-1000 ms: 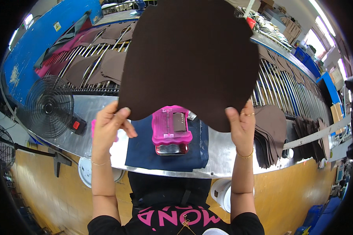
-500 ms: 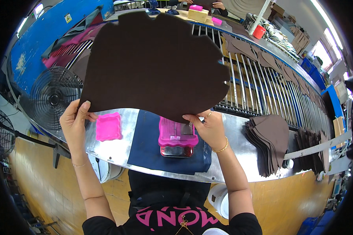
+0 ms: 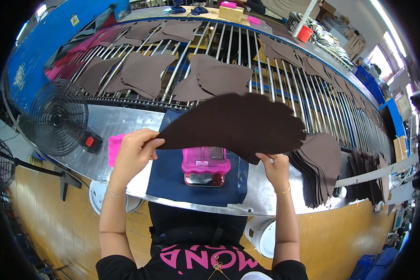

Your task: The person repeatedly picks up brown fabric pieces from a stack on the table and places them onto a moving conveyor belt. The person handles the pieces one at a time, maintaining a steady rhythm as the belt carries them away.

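Both hands hold one dark brown leather piece [image 3: 238, 123] flat in the air above the counter's [image 3: 121, 123] near edge. The left hand [image 3: 133, 154] pinches its left tip, and the right hand [image 3: 276, 169] grips its lower right edge. Under it sit a blue mat [image 3: 172, 179] and a pink box [image 3: 205, 165] (lid shut). The piece seems mid-carry; setting it down calls for a level lowering, I judge.

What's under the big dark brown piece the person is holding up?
Under the dark brown piece, held by the left hand and right hand, sit a pink box and a dark blue mat. The mat's far edge is hidden beneath the piece.
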Demonstrator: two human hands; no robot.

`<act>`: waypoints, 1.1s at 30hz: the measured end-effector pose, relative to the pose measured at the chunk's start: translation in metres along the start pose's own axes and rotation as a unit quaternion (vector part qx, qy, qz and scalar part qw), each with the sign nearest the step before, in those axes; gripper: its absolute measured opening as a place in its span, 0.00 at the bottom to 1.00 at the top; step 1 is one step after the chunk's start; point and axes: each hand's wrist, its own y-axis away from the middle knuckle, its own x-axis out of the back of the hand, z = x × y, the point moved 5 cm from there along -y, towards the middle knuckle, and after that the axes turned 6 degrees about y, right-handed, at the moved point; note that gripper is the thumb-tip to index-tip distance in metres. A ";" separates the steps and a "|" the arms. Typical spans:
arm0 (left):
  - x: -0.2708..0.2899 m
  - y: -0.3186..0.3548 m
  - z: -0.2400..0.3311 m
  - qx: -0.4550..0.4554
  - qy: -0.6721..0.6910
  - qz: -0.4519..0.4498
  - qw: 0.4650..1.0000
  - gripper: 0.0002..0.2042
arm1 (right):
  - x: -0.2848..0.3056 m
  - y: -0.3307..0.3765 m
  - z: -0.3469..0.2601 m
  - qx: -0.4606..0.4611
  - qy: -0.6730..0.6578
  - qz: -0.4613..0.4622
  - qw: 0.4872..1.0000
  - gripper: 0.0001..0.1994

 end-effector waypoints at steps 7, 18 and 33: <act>-0.046 -0.018 0.029 -0.135 -0.142 -0.075 0.978 0.05 | 0.033 0.041 0.055 -0.102 -0.071 0.021 0.992 0.05; -0.116 -0.035 0.063 -0.295 -0.186 -0.150 0.925 0.05 | 0.135 0.074 0.066 -0.141 -0.094 0.128 0.977 0.07; -0.041 -0.015 0.049 -0.138 -0.097 -0.036 0.985 0.15 | 0.040 -0.007 0.151 -0.261 -0.546 0.220 0.765 0.23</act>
